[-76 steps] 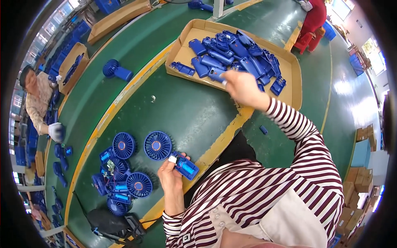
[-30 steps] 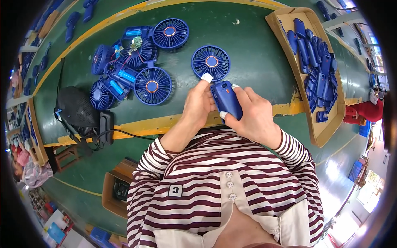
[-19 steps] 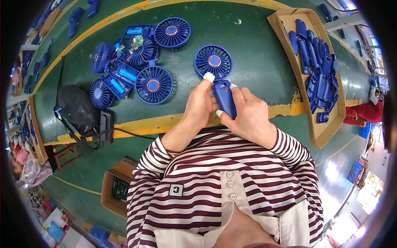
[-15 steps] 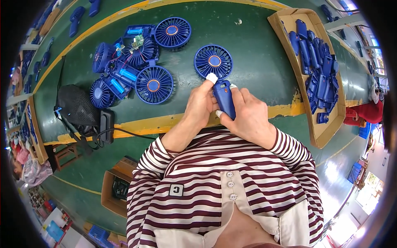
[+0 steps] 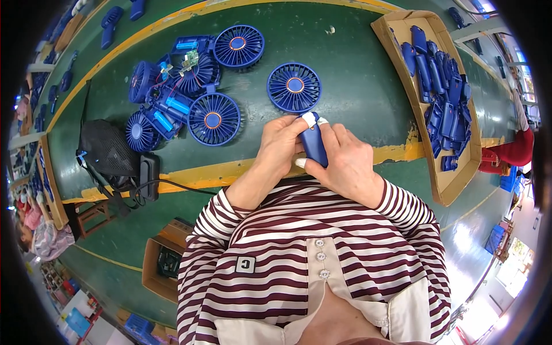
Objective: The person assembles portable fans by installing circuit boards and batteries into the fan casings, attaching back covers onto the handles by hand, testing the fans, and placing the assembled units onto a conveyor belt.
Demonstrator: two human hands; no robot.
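A blue handheld fan [image 5: 294, 86] is held over the near edge of the green table, its round grille pointing away from me and its handle toward me. My left hand [image 5: 280, 144] is closed on the upper part of the handle, the white-covered thumb pressing just below the grille. My right hand [image 5: 346, 161] grips the handle from the right, with white coverings on the thumb and a fingertip. Between the hands the blue handle [image 5: 313, 146] shows. To the left lie several partly assembled fans [image 5: 213, 119] with blue battery cells, wires and a small green circuit board [image 5: 190, 60].
A cardboard tray [image 5: 405, 95] of blue handle shells [image 5: 445, 109] stands on the right. A black mesh bag [image 5: 106, 144] and a black case [image 5: 149, 176] with a cable lie at the table's left. Below, an open cardboard box [image 5: 150, 267] stands near the floor.
My left thumb has moved down onto the handle's top, covering the small lit display and button that showed before. The fan has shifted slightly left.
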